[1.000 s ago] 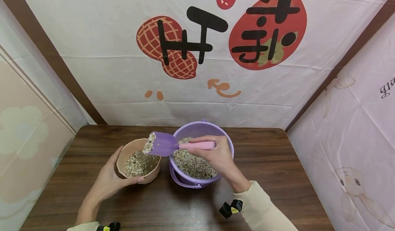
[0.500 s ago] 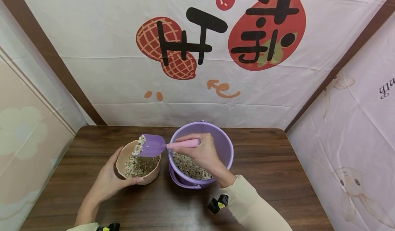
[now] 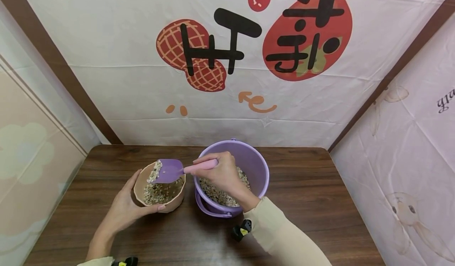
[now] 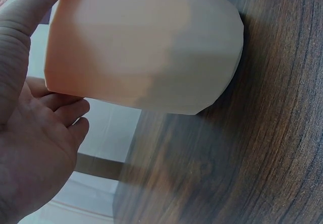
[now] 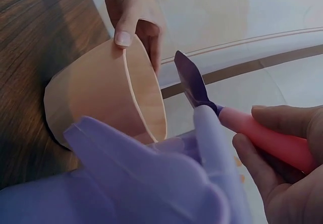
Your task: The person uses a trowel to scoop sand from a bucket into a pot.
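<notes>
My right hand (image 3: 222,173) grips the pink handle of a small toy shovel (image 3: 170,171); its purple blade sits over the peach pot, with pale grit heaped along the front edge. My left hand (image 3: 124,201) holds the peach faceted pot (image 3: 174,203) by its rim, thumb at the near side and fingers round the far left. Grit lies inside the pot, mostly on the left. Below my right hand is a purple bucket (image 3: 261,171), partly filled with the same grit (image 3: 220,195). In the right wrist view, the blade (image 5: 191,77) appears edge-on above the pot's opening.
Everything stands on a dark wood-grain table (image 3: 302,203). The bucket's handle (image 3: 209,210) hangs down at its near left. A white printed cloth (image 3: 302,112) rises behind the table's far edge, with more cloth at both sides.
My right hand has carried the shovel left, from the pot's far right rim to over the pot's opening. The left hand and pot stay in place.
</notes>
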